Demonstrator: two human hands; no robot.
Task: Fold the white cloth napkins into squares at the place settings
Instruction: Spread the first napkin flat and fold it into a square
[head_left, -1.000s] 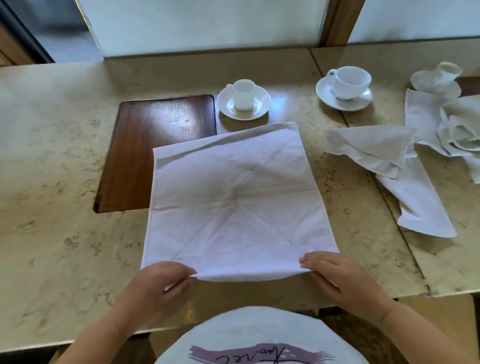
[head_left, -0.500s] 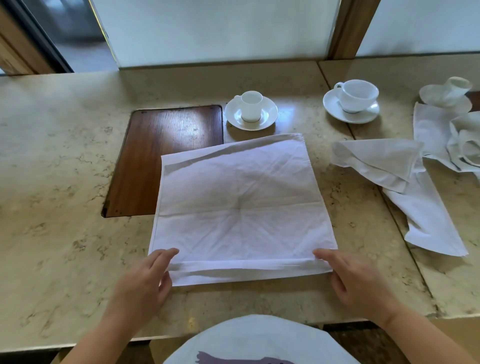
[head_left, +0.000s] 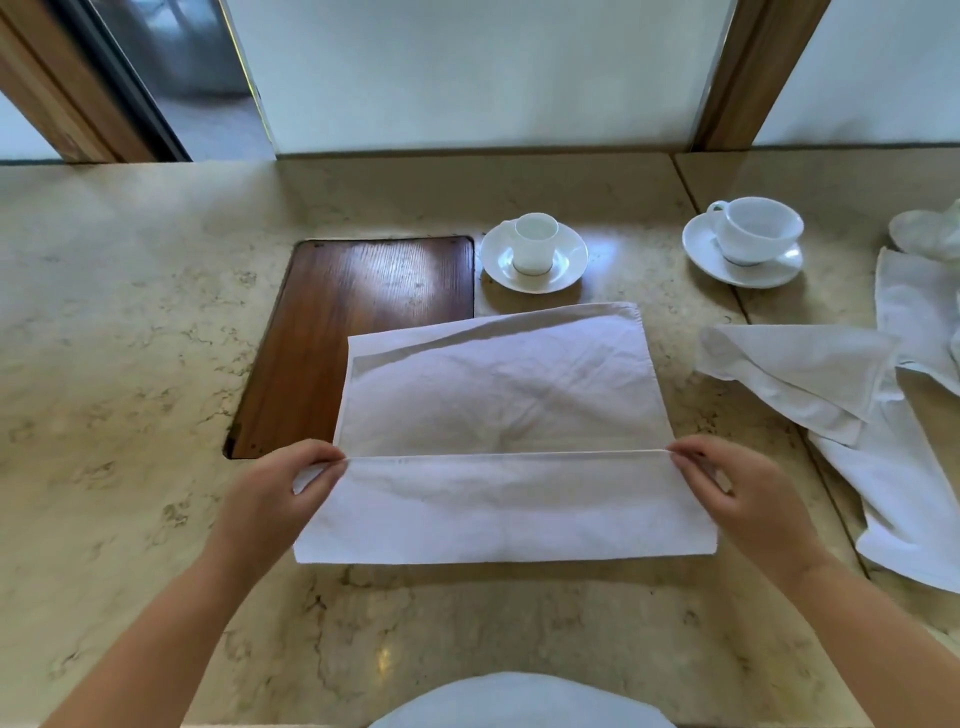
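- White cloth napkin (head_left: 498, 415): flat on marble counter (head_left: 130, 364), partly over wood inlay (head_left: 363, 312), near edge lifted mid-fold.
- Left hand (head_left: 280, 493) and right hand (head_left: 737, 488): each pinches one end of that raised edge.
- Judged light, limp, wrinkle-prone; grip at corners.
- Crumpled napkins (head_left: 831, 395) right; espresso cup (head_left: 535, 249) behind.

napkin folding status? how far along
Done: nothing looks finished as a square. In hand: left hand and right hand each pinch an end of the near edge of the center napkin, carried partway over. Left: finish this one, then the loose napkins on the right.
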